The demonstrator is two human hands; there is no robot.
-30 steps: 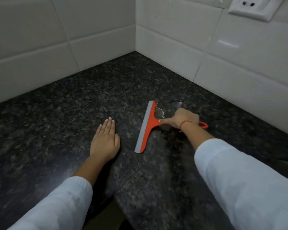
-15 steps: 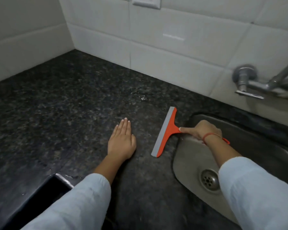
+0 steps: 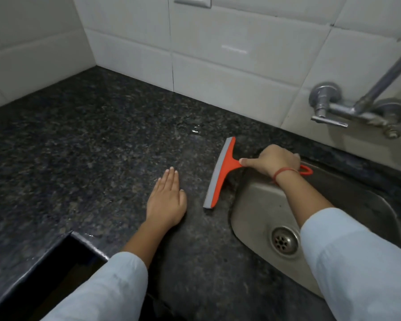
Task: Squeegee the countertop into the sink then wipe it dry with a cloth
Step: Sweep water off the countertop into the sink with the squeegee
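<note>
granite countertop (image 3: 83,144), one squeegee (image 3: 220,174), one sink (image 3: 252,205), two hands

A second ago my right hand (image 3: 272,161) had the squeegee (image 3: 220,174) out on the open countertop (image 3: 83,144) near the corner; now I've dragged it rightward to the sink's (image 3: 252,205) left edge, with the handle hanging over the basin.

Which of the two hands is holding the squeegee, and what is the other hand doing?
The right hand grips the orange squeegee by its handle at the sink edge. The left hand lies flat and open on the countertop, holding nothing.
</note>
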